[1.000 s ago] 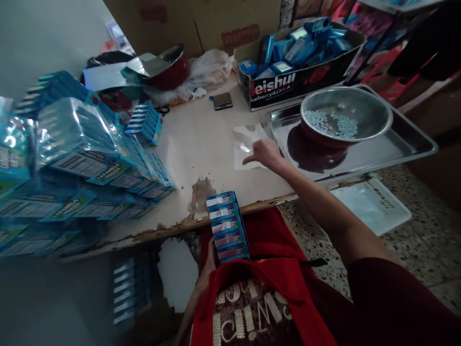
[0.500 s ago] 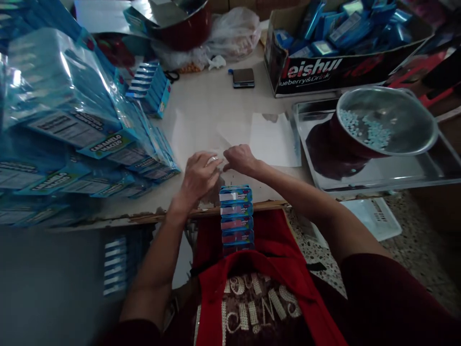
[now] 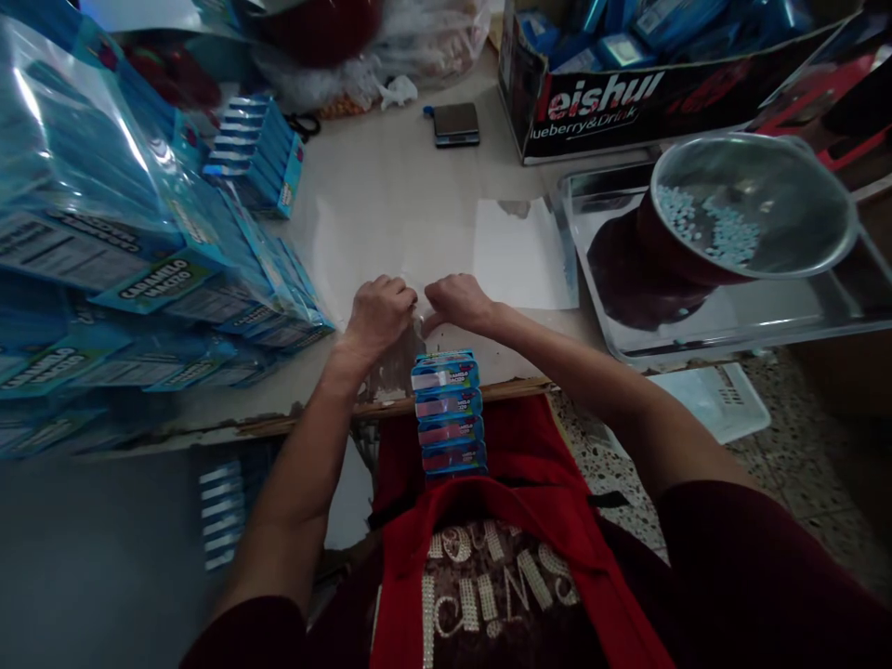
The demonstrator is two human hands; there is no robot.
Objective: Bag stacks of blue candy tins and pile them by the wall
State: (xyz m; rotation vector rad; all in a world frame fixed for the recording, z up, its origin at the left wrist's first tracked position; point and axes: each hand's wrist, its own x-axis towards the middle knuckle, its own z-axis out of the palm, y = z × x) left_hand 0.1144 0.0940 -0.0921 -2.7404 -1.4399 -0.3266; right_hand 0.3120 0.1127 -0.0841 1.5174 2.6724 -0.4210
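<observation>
My left hand [image 3: 382,311] is closed, its fingers pinching what looks like clear plastic film [image 3: 399,362], which hangs down toward the table's front edge. Close beside it, my right hand [image 3: 458,302] is curled too, with thumb and fingers pressed together at the film's upper edge. The film is thin, so its full shape is hard to make out. Just below both hands, a row of small blue candy boxes [image 3: 450,404] runs from the table edge to the red apron.
Shrink-wrapped stacks of blue boxes [image 3: 153,288] rise at left, a smaller bundle [image 3: 257,153] behind them. White paper [image 3: 522,260] lies beyond my right hand. A metal tray [image 3: 606,344] at right bears a bowl [image 3: 787,204] of pale blue candies. A cardboard carton [image 3: 592,111] and a small scale [image 3: 455,124] stand farther back.
My left hand has turned over, its fingers now curled downward, and the plastic hangs more plainly below it. Both hands stay close together. The whole view has shifted slightly.
</observation>
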